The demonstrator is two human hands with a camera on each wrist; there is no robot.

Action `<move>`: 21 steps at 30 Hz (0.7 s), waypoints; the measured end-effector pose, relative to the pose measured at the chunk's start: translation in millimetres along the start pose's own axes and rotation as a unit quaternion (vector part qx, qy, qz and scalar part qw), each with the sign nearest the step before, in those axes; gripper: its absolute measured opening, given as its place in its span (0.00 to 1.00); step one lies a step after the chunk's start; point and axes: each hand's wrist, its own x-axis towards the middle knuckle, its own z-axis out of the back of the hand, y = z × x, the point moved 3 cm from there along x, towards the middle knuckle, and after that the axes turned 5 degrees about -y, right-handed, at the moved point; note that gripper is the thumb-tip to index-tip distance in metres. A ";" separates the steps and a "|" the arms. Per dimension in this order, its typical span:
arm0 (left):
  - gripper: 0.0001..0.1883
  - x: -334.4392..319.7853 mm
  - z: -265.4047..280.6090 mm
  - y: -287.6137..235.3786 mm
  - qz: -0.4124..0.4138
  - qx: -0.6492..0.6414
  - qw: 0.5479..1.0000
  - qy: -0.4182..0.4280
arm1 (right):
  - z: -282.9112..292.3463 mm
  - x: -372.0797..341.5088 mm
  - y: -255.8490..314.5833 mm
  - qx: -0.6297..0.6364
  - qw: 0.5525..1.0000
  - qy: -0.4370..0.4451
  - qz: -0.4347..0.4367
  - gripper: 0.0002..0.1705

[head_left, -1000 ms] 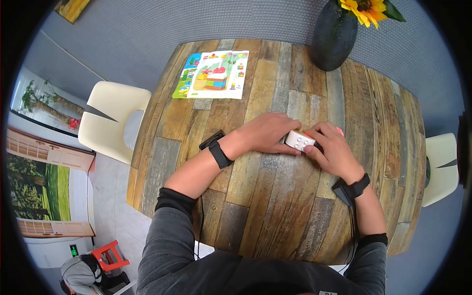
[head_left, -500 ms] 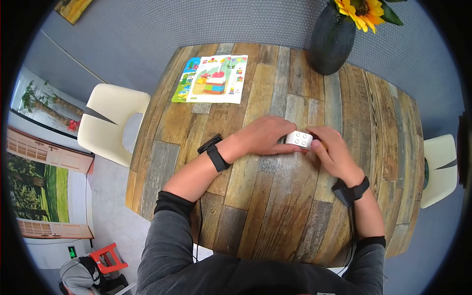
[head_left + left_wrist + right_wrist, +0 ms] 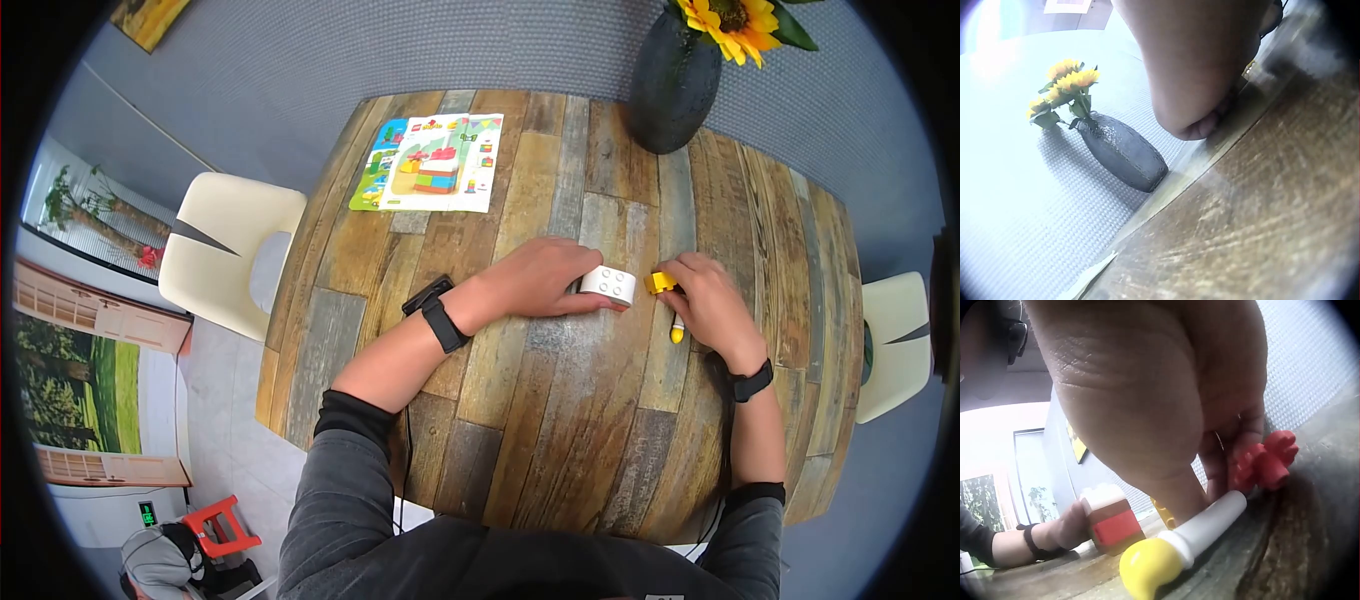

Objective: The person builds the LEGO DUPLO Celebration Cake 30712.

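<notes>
The plank-patterned worktop (image 3: 560, 420) is spreading before me, and a dark vase (image 3: 672, 90) is standing by its far edge, right of the middle. A booklet (image 3: 430, 162) is lying near the far left corner. My left hand (image 3: 540, 277) is curling its fingers round a white-topped block stack (image 3: 608, 284), gripping it just right of the worktop's centre. Towards the right edge, a toy candle (image 3: 1210, 524) is lying beneath my right hand (image 3: 712, 305), its yellow tip pointing to the near edge. A red flower piece (image 3: 1266, 465) is lying close to those fingers, which are pinching a small yellow block (image 3: 661, 283).
</notes>
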 end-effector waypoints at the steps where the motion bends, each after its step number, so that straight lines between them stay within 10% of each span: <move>1: 0.23 -0.1 0.2 -0.2 0.000 0.000 1.000 0.000 | -0.8 0.3 -0.2 0.011 1.000 0.002 0.008 0.13; 21: 0.24 -0.8 -0.3 -1.1 -0.006 -0.003 1.000 -0.009 | 11.8 2.9 33.8 0.214 0.975 -0.059 -0.016 0.27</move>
